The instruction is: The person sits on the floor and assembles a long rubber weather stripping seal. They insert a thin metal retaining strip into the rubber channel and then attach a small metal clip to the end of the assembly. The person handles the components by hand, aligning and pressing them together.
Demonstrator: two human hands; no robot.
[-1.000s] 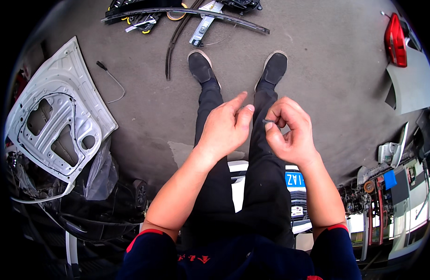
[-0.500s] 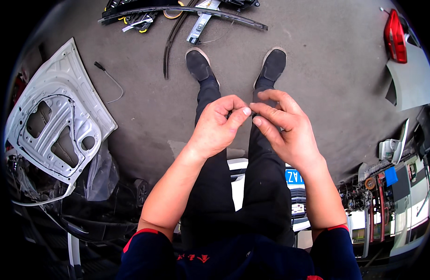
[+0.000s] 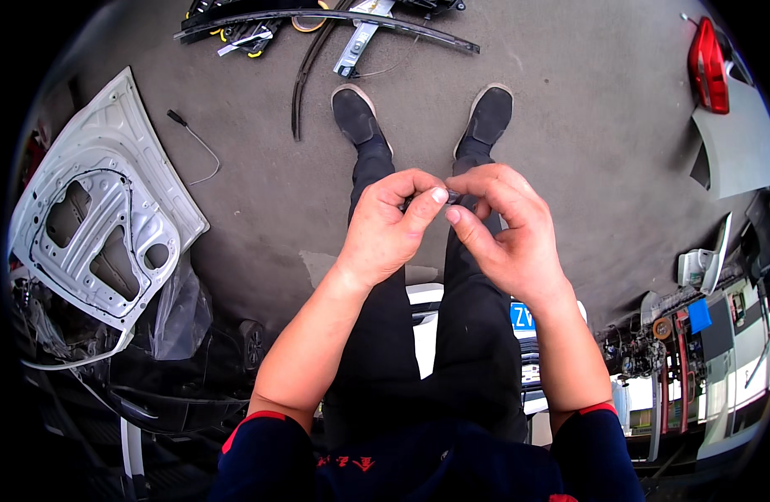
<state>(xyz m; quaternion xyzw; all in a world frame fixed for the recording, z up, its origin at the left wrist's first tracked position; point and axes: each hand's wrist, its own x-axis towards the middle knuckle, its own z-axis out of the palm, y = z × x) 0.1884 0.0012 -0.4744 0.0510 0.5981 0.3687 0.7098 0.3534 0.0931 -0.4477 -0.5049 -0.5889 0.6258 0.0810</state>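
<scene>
Both my hands are raised in front of my legs, fingertips nearly meeting. In a pinch between thumb and curled fingers, my left hand (image 3: pixel 391 222) holds a small dark part (image 3: pixel 454 198), mostly hidden by the fingers; its exact kind cannot be made out. My right hand (image 3: pixel 514 230) has its index finger and thumb bent around the end of that part that sticks out.
A silver car door shell (image 3: pixel 146 205) lies at left beside a short cable (image 3: pixel 202 146). Ahead on the floor are black trim strips (image 3: pixel 385 23) and a metal window regulator (image 3: pixel 357 48). A red tail light (image 3: pixel 708 67) stands at far right near a pale body panel (image 3: pixel 740 142).
My right hand's fingers have drawn together and closed in on the small dark part, which shows more now. My left hand has hardly moved.
</scene>
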